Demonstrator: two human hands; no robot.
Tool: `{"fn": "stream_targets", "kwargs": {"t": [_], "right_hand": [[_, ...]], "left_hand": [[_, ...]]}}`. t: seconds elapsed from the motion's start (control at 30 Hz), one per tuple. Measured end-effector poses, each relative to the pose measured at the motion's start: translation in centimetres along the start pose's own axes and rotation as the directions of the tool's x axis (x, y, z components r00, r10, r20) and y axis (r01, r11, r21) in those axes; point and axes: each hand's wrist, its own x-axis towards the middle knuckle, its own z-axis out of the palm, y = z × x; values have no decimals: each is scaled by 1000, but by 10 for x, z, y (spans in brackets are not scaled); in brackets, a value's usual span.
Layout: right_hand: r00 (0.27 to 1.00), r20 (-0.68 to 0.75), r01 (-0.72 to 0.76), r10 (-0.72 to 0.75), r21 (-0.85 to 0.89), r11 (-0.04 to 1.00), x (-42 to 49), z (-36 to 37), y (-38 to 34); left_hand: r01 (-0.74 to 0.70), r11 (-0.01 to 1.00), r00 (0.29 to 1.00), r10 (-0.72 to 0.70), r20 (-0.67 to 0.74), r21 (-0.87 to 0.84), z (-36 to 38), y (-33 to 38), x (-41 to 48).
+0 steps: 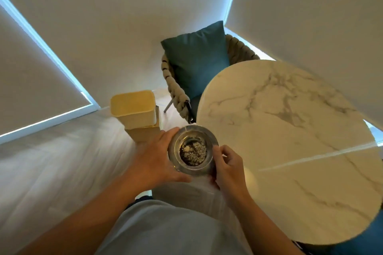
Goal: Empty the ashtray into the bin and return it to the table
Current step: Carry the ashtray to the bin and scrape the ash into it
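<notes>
Pale plank flooring surrounds a round marble-veined table (290,141). Just off the table's near-left edge, a round metal ashtray (192,148) holding dark ash is gripped by both hands: left hand (153,159) fingers curled around its rim, right hand (228,168) pinching the opposite rim. Beyond it stands a rounded-square cream bin (134,109).

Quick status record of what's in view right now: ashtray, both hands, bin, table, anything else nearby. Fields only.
ashtray: round metal ashtray, held off the table's left edge, upright
contents: dark ash and pale debris in the bowl, not yet emptied
left hand: left hand grips the ashtray's left rim
right hand: right hand grips its right rim with the fingers
bin: cream bin on the floor, ahead and to the left, lid on
table: round marble table, to the right
nearby: woven chair with teal cushion, behind the table
</notes>
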Motion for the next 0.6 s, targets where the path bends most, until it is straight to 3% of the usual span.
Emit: {"fn": "stream_targets", "kwargs": {"t": [0.3, 0.6], "right_hand": [[953, 299, 51, -35, -44, 998, 33, 116, -24], [944, 330, -10, 31, -63, 998, 86, 204, -41]], "left_hand": [[149, 988, 982, -152, -116, -39, -81, -89, -18], [151, 986, 984, -156, -82, -69, -139, -170, 20]]}}
